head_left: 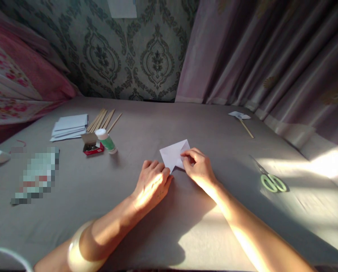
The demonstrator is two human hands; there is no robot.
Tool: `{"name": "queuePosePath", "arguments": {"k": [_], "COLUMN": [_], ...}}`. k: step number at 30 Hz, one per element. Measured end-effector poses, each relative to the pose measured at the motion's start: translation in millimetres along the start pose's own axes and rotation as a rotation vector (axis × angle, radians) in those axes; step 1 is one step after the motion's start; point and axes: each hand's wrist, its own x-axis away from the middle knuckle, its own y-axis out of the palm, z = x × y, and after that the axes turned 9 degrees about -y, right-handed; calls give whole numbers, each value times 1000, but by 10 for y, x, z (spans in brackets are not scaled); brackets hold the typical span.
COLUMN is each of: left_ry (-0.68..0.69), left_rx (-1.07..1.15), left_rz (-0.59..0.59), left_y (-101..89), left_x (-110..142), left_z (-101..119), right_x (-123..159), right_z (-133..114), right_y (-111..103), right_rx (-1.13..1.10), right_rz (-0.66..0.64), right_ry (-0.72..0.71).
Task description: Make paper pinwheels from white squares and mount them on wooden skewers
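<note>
The left hand [152, 184] has its fingers pinching the near corner of a creased, angular white paper [172, 152]; the right hand [200, 169] grasps its right side. Beneath the fingers spreads matte grey cloth [146, 130]; rightward lie loop-handled green scissors [266, 174], far left slim wooden sticks [100, 119].

Wallpaper [157, 62]: dk. medallions fill bkgd.
Curtain [228, 56]: mauve, hangs in folds, R.
Floral fabric [8, 71]: pink, drapes far L.

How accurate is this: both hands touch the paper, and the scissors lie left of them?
The side is wrong: the head view shows the scissors lying right of them. The left hand and right hand do touch the paper.
</note>
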Motion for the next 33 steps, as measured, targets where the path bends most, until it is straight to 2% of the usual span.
{"name": "queuePosePath", "arguments": {"k": [5, 10, 15, 18, 22, 25, 27, 30, 33], "left_ry": [-18, -53, -100, -140, -179, -207, -211, -106, 134], "left_rx": [-19, -56, -93, -118, -144, -153, -139, -50, 52], "left_rz": [-18, -62, -99, -102, -104, -59, 8, 109, 98], "left_y": [15, 33, 34, 40, 69, 96, 102, 88, 73], "left_x": [-33, -91, -163, -214, -283, -317, -325, -309, -273], "left_z": [-34, -99, -214, -298, -387, -423, -426, -376, -280], "right_x": [-40, -104, -130, -120, -100, -84, -75, -63, -56], "right_z": [78, 236, 385, 356, 250, 192, 174, 178, 195], "right_y": [18, -59, -195, -236, -281, -311, -315, -286, -242], "right_rx": [-107, -135, -47, 43, 42, 82, 105, 74, 31], "right_rz": [-8, 51, -76, -159, -287, -397, -417, -415, -413], "right_ry": [226, 294, 243, 226, 206, 133, 76, -16, -106]}}
